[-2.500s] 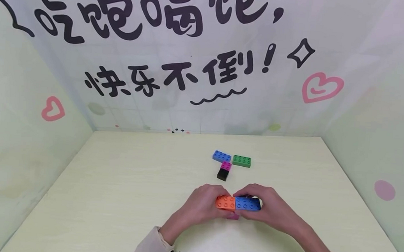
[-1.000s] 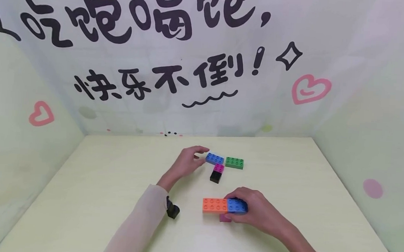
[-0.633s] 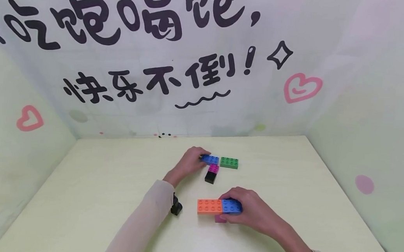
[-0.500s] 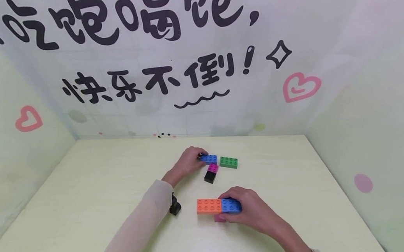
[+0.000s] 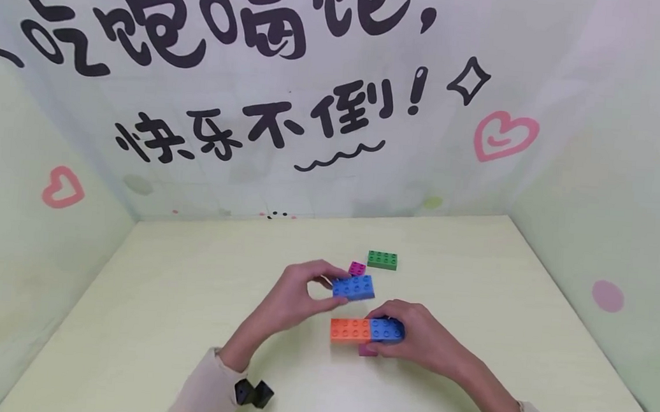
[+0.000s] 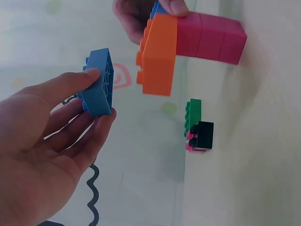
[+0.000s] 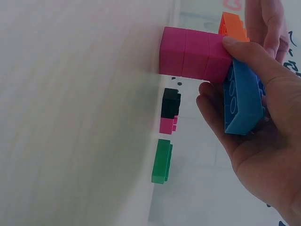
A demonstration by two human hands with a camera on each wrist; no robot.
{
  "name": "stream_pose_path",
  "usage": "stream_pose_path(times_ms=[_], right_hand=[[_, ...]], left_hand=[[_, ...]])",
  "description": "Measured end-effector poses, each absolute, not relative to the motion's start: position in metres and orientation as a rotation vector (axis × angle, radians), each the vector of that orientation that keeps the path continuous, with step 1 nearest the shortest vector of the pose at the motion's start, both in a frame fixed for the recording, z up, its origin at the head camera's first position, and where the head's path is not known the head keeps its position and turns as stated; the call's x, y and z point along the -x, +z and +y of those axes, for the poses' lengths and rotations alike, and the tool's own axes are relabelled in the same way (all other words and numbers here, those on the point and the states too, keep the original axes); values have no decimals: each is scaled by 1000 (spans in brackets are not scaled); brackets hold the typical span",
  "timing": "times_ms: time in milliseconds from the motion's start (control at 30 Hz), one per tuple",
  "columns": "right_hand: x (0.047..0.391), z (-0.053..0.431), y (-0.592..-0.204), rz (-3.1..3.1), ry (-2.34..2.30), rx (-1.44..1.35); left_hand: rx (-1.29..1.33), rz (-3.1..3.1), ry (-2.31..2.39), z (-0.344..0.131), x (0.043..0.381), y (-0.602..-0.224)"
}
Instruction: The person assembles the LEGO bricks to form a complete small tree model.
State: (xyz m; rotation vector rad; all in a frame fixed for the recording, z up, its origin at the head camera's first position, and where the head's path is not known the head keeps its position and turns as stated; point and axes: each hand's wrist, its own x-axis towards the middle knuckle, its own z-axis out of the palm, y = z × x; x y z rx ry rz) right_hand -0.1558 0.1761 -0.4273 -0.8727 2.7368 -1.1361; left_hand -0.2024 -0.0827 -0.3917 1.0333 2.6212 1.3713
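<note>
A blue toy building brick (image 5: 353, 287) is pinched between the thumb and fingers of my left hand (image 5: 291, 299), raised just behind the built piece. That piece has a stack of several pink bricks (image 7: 196, 54) standing on the table, topped by an orange brick (image 5: 350, 330) and a second blue brick (image 5: 386, 330) side by side. Both top bricks overhang the stack. My right hand (image 5: 426, 339) grips the second blue brick, its thumb against the topmost pink one in the right wrist view. The left-held brick's hollow underside faces the orange brick in the left wrist view.
Farther back on the table (image 5: 185, 298) lie a green brick (image 5: 382, 260) and a small pink brick (image 5: 357, 268). Against the pink one sits a black brick (image 6: 205, 135), hidden in the head view behind the raised blue brick. Printed cloth walls (image 5: 222, 179) enclose the table.
My left hand left the orange brick, reached to the back, took the blue brick beside the green one and brought it up near the built piece. My right hand kept its grip.
</note>
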Motion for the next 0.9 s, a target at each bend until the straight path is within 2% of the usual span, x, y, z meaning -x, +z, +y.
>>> stream_pose_path(times_ms=[267,900], right_hand=[[156,178,-429,2751,-1113,905],[157,179,-429,2700,-1158,934]], left_hand=[[-1184,2548,1238,-79,174,-399],[-1205,2619,1113,-74,166,-400]])
